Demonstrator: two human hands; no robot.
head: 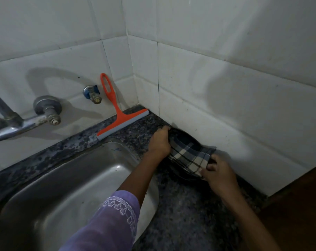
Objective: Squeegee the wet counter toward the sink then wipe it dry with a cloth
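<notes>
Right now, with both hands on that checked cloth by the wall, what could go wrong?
1. The orange squeegee only leans against the tiles behind the sink; a wide sweep of the left hand might knock it over, perhaps into the basin.
2. The checked cloth is bunched between the left hand and the right hand; wiped like that, it may miss the strip of counter along the wall.
</notes>
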